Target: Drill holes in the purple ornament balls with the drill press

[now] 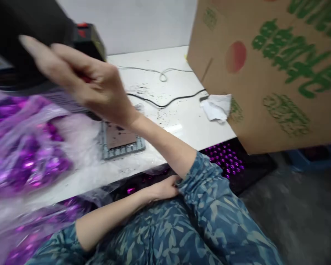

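My right hand is raised over the white table, blurred by motion, in front of a black machine with a red button. A bit of red shows under its fingers; what it is I cannot tell. Just below the hand a grey ribbed plate with a brownish pad lies on the table. My left hand rests below the table's front edge, against my right sleeve, fingertips hidden. A clear plastic bag of shiny purple pieces fills the left.
A big cardboard box with green print leans over the table's right end, with crumpled white tissue beside it. A black cable and a white cable cross the dusty table. Under the table a black tray holds purple pieces.
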Demonstrator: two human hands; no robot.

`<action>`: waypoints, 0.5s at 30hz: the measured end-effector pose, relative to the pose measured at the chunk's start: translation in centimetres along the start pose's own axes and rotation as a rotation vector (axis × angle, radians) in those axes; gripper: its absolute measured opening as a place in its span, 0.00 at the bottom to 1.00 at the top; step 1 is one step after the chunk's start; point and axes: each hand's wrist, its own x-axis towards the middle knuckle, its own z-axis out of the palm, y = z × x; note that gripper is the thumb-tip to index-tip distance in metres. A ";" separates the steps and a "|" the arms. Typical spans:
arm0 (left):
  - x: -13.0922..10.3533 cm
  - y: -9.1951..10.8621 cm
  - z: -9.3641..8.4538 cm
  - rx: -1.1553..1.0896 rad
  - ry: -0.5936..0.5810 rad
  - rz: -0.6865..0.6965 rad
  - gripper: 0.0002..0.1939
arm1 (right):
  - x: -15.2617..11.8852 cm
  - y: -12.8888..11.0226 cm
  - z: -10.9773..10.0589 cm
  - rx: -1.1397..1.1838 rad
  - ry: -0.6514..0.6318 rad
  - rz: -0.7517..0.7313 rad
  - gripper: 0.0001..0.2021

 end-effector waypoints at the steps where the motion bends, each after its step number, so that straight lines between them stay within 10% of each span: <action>1: -2.0 0.8 -1.9 0.020 0.023 0.003 0.17 | 0.0 -0.2 -0.9 0.085 -0.008 -0.020 0.13; 4: -8.5 3.9 -8.6 0.080 0.245 0.062 0.17 | 0.2 0.6 -2.1 0.347 -0.008 -0.057 0.17; 9: -17.7 7.0 -21.6 0.519 1.078 0.024 0.11 | 1.1 2.4 0.1 0.680 0.098 -0.164 0.29; 15: -18.0 6.6 -30.8 0.903 1.394 -0.226 0.25 | 1.4 1.8 0.2 0.711 0.194 -0.162 0.30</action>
